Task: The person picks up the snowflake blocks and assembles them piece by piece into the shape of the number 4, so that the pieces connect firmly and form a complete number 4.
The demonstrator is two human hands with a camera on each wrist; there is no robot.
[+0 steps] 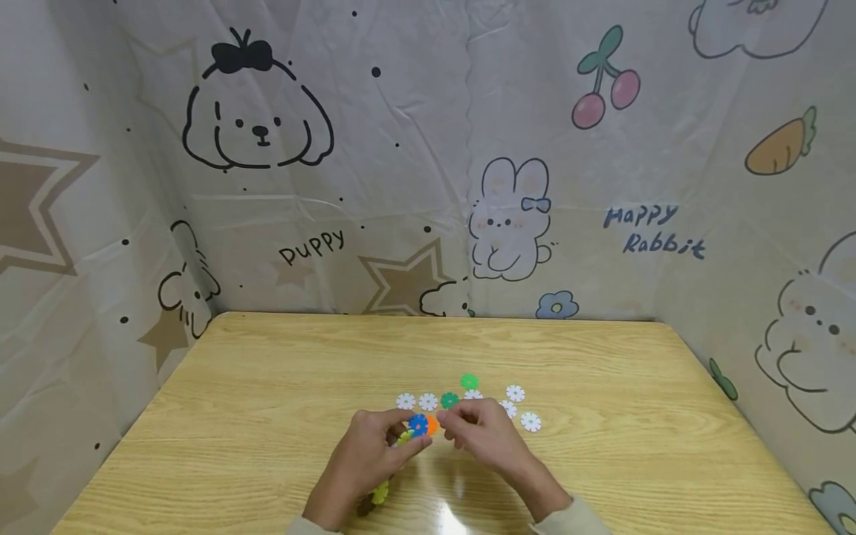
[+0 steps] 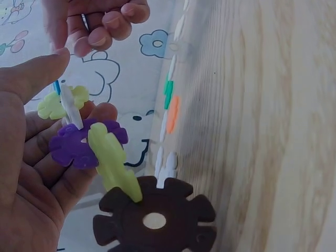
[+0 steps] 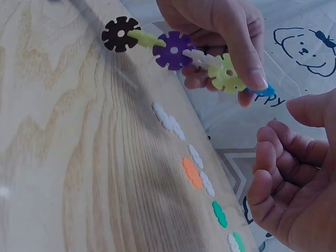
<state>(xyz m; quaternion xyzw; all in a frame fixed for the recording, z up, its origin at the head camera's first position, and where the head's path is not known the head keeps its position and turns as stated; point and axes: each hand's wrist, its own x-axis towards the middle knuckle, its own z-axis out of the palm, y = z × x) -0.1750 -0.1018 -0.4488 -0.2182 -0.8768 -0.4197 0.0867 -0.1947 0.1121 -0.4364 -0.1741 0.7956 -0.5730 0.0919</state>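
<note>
My left hand [image 1: 368, 449] pinches a blue notched plastic disc [image 1: 417, 425] at the end of a chain of interlocked discs. Behind the blue one come a pale yellow disc [image 3: 224, 71], a white disc [image 2: 70, 107], a purple disc [image 3: 165, 55], another yellow disc [image 2: 110, 152] and a dark brown disc [image 3: 118, 44] at the far end. The chain hangs above the table. Close to the blue disc, my right hand [image 1: 488, 438] has loosely curled fingers, with a gap between thumb and index finger in the right wrist view; nothing shows in it.
Loose discs lie on the wooden table [image 1: 267, 386] beyond the hands: an orange disc [image 3: 192, 172], a dark green disc [image 1: 449, 400], a bright green disc [image 1: 469, 381] and several white discs [image 1: 531, 422]. A printed cloth [image 1: 401, 186] stands around the table's back and sides.
</note>
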